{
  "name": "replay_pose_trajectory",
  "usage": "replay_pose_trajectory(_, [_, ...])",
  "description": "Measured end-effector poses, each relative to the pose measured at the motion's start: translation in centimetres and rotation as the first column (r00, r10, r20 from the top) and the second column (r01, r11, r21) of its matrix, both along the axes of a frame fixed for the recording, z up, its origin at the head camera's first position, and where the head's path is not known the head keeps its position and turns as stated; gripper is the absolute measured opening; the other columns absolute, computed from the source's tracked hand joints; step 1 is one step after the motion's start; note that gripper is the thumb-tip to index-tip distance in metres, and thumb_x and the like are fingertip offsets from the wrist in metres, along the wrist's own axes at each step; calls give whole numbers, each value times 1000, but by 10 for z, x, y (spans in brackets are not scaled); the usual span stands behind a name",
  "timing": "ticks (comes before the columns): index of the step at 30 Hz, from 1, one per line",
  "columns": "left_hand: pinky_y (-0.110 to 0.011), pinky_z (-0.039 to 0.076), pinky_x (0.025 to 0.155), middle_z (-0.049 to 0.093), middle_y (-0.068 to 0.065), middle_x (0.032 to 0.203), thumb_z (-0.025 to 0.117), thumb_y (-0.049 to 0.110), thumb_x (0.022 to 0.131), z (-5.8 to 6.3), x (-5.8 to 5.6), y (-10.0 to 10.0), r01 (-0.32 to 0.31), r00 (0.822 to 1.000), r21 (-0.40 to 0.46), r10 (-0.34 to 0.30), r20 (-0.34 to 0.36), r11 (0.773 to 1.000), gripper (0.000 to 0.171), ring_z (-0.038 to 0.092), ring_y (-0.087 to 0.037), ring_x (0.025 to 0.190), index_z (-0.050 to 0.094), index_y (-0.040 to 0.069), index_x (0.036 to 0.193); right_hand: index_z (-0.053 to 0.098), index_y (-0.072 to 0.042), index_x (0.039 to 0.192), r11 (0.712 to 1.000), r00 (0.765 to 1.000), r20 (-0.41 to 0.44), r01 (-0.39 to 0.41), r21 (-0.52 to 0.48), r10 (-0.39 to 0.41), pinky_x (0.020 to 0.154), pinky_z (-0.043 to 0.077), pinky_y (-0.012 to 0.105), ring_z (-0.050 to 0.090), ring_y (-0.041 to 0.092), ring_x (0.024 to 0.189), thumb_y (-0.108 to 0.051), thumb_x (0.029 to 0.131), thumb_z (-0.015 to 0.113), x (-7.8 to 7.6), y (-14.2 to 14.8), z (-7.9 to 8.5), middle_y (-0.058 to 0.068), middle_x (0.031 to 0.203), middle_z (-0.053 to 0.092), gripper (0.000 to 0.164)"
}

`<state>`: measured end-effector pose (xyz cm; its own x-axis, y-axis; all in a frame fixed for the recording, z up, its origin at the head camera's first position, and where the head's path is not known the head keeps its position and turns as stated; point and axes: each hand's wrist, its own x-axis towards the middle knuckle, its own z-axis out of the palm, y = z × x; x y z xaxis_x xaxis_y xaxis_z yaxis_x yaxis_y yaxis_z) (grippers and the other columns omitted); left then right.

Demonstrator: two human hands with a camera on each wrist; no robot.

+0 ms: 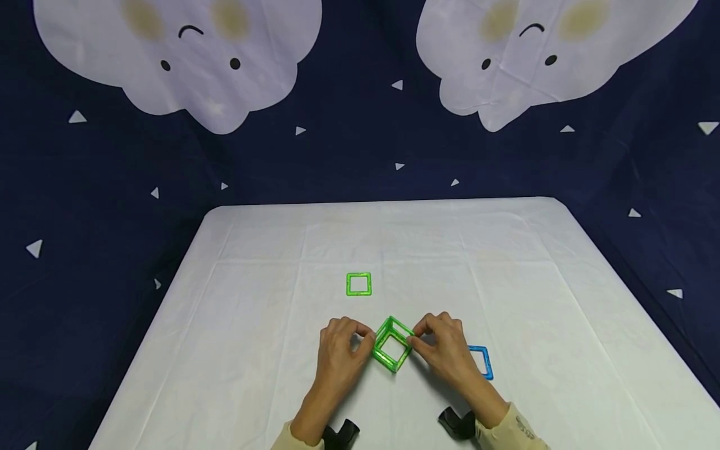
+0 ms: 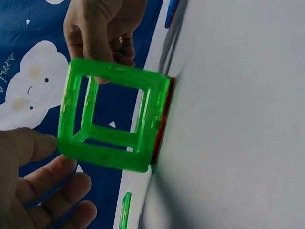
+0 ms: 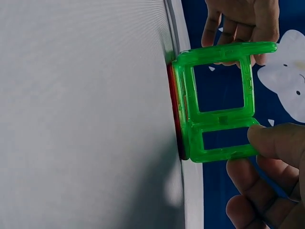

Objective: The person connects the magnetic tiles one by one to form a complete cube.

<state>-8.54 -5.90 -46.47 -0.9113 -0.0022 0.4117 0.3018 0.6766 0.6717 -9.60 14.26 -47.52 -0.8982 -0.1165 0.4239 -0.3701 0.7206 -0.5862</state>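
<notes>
A box of green square magnetic tiles [image 1: 385, 360] stands near the middle front of the table, turned cornerwise to the head view. Under it, a red tile [image 2: 162, 124] shows as a thin strip against the white cloth in both wrist views. My left hand [image 1: 340, 353] pinches the box's left corner between thumb and forefinger. At the opposite side, my right hand [image 1: 447, 350] pinches a green side tile [image 3: 224, 153], thumb on its near face. The upper side of the box looks uncovered.
A single green square tile [image 1: 359, 293] lies flat beyond the box. Partly behind my right wrist lies a blue square tile [image 1: 488, 362]. Black wrist mounts [image 1: 457, 425] sit under both forearms. A dark blue cloth with clouds hangs behind the white table [image 1: 259, 281].
</notes>
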Motion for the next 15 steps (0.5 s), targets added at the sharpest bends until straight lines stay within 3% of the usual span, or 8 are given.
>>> replay_pose_trajectory(3, [-34,39,81,64,6,77,73,18,78,2,-1,-3,51,998,23,-52,18,998,3,54,-11,82,71,17,79,62,-19,75,1000,1000,4,-12,-8,12,72,30,29,50,12,70,-12,65,84,-1,1,-1,-12,70,62,25])
replay_pose_trajectory(9, [-33,42,83,65,3,87,72,20,80,5,-4,-12,170,984,35,-171,56,985,13,52,-11,88,72,14,92,63,-20,77,999,999,20,-39,-16,39,74,31,29,52,9,73,-14,69,82,-5,4,-1,-14,70,60,22])
replay_pose_trajectory(11, [-31,42,82,65,2,93,73,21,81,6,-5,-16,228,970,43,-230,73,973,20,51,-11,92,71,14,99,63,-20,78,998,998,32,-51,-20,52,74,31,29,52,9,74,-14,70,81,-7,5,-1,-13,71,61,21])
replay_pose_trajectory(15, [-31,43,85,62,1,108,74,27,80,6,-7,-23,350,927,37,-351,132,936,39,47,-10,102,65,14,115,63,-21,80,996,995,52,-82,-24,83,75,32,30,53,8,76,-14,72,80,-13,7,0,-13,74,63,20])
